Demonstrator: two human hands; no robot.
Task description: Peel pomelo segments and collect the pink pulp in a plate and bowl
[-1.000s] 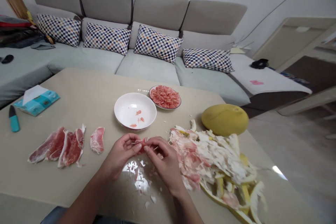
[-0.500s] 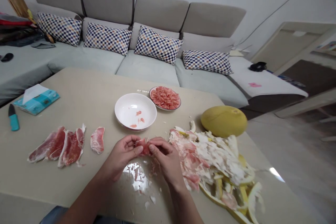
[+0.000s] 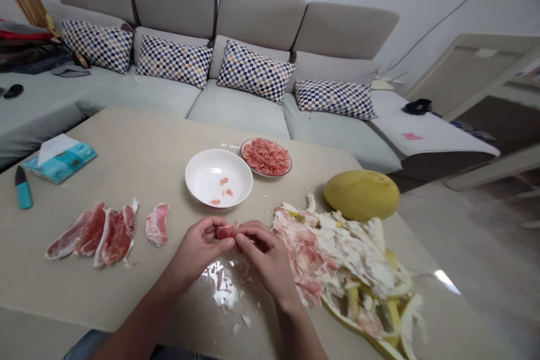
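My left hand and my right hand meet above the table, pinching a pink pomelo segment between their fingers. The fingers hide most of the segment. Just right of my right hand lies a heap of white pith, pink membrane and yellow rind. Further left, peeled pink segments with pale membrane and a separate piece lie on the table. A white bowl holds a few pink bits, and a small plate is heaped with pink pulp. A whole yellow-green pomelo sits beyond the peel.
The beige table has a glossy reflection and scattered white scraps below my hands. A tissue box and a teal-handled knife lie at its left. A grey sofa with checked cushions stands behind the table.
My hands have drawn closer together around the segment, and my fingers now cover more of it. The view has shifted slightly. The objects on the table have not visibly moved.
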